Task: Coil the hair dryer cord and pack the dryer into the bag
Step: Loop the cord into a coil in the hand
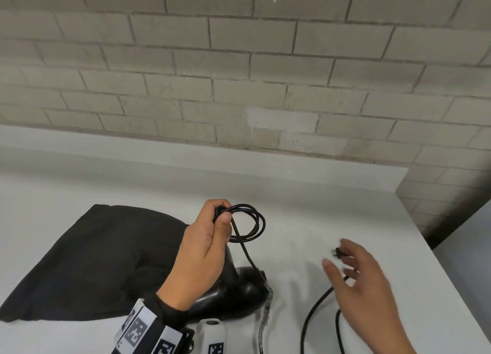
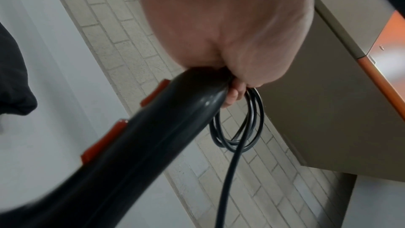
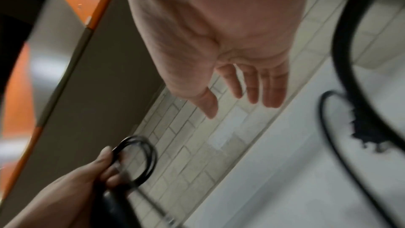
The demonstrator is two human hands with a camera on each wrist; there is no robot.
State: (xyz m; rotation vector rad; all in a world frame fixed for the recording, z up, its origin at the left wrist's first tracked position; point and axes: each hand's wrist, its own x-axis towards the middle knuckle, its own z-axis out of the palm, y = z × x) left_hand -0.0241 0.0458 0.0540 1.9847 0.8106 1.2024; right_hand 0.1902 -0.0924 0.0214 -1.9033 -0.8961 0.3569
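My left hand [image 1: 212, 234] grips the top of the black hair dryer's handle [image 2: 153, 145] together with a small coil of black cord [image 1: 251, 223]. The handle carries orange-red switches [image 2: 105, 141]. The dryer's body [image 1: 239, 295] rests on the white table, partly hidden by my left wrist. Beneath and to the left of it lies the black bag [image 1: 93, 260], flat. One strand runs from the coil down past the dryer. My right hand [image 1: 353, 268] hovers open and blurred over the plug [image 1: 337, 252], fingers straight [image 3: 252, 91], holding nothing. Loose cord [image 1: 316, 311] lies under it.
The white table [image 1: 318, 199] ends at a right edge [image 1: 435, 239] and meets a pale brick wall [image 1: 239, 74] behind. A white marked device [image 1: 214, 335] sits at the near edge. A beige panel with orange trim [image 2: 328, 93] shows in the wrist views.
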